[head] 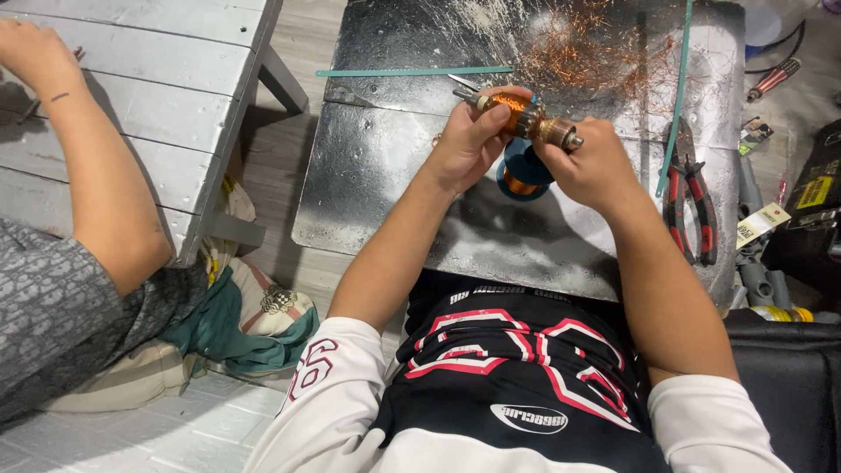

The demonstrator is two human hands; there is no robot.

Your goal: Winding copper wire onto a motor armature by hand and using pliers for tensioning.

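Both of my hands hold a motor armature point(528, 121) wound with copper wire, just above a dark metal sheet point(385, 166). My left hand point(469, 140) grips its wound end. My right hand point(589, 166) grips the shaft end, where the metal tip sticks out. A blue spool of copper wire point(519, 172) lies on the sheet right under my hands, partly hidden by them.
Loose copper wire scraps point(587, 48) pile at the sheet's far side. Red-handled pliers point(692, 197) lie at its right edge, with green strips point(412, 72) nearby. Another person's arm point(101, 175) rests on a white wooden table point(175, 96) at left. Tools clutter the right.
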